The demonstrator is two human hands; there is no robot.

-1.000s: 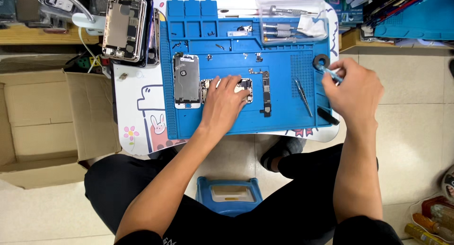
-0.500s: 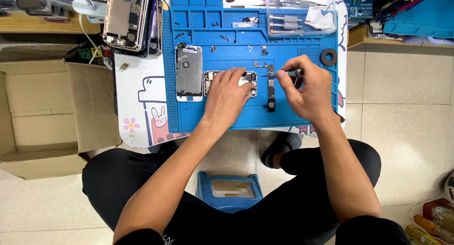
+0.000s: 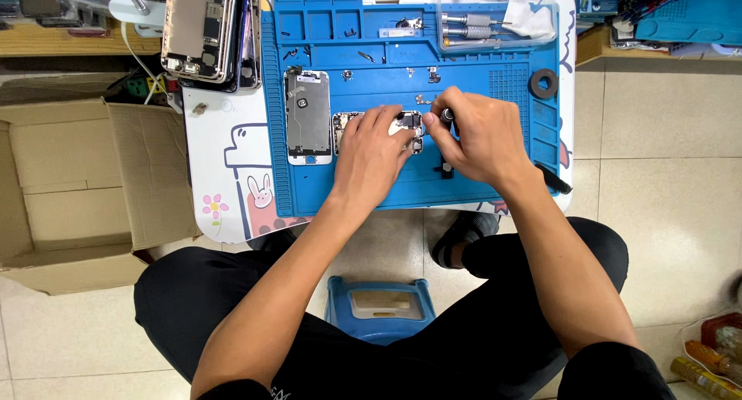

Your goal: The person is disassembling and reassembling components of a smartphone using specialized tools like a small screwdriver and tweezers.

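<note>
Since a moment ago our right hand (image 3: 479, 133) has shifted left, pinching a small screwdriver (image 3: 447, 115), while our left hand (image 3: 371, 149) presses flat on the opened phone (image 3: 410, 129) mid-mat (image 3: 464, 83), light, stiff, fragile, best steadied by its edges.

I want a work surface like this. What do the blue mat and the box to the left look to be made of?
The blue mat looks like soft silicone or rubber: matte, with moulded ridges and shallow compartments.

The box is plain brown corrugated cardboard, going by its dull, creased, open flaps.

The left hand rests on the opened phone on the mat.
</note>
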